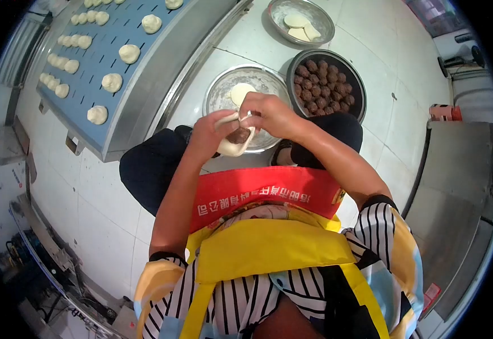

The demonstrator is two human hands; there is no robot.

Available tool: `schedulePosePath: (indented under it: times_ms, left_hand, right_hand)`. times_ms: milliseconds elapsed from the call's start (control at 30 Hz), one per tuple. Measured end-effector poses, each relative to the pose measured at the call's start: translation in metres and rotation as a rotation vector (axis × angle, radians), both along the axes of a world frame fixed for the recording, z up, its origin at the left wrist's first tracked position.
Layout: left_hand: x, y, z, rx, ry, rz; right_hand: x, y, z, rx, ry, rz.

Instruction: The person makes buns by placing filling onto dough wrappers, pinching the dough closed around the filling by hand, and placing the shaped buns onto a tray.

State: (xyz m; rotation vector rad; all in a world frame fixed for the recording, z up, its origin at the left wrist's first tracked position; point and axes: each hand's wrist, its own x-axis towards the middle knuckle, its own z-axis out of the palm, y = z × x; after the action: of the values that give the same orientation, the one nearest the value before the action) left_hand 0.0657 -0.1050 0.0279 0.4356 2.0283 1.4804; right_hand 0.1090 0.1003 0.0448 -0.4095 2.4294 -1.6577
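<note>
Between my two hands is a dough wrapper (233, 149) with a brown ball of filling (238, 135) lying in it. My left hand (211, 131) holds its left side, fingers curled round the edge. My right hand (269, 116) pinches the upper right edge of the dough. Both hands are over a floured metal bowl (215, 93), where a flat round of dough (242, 92) lies. To the right, a dark round pan (361, 96) holds many brown filling balls (321, 87).
Farther off stands another metal bowl (328, 22) with several dough rounds (297, 21). At the left, a blue conveyor belt (130, 28) with a metal side carries rows of white buns (112, 83). A metal cabinet (452, 175) stands at the right on the tiled floor.
</note>
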Motion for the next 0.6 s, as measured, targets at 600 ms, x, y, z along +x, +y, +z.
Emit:
schedulePosePath:
  times_ms: [600]
  left_hand:
    - [0.023,0.002,-0.019,0.462,-0.542,0.266]
  right_hand:
    - [0.005,-0.006,0.0,-0.169,-0.225,-0.185]
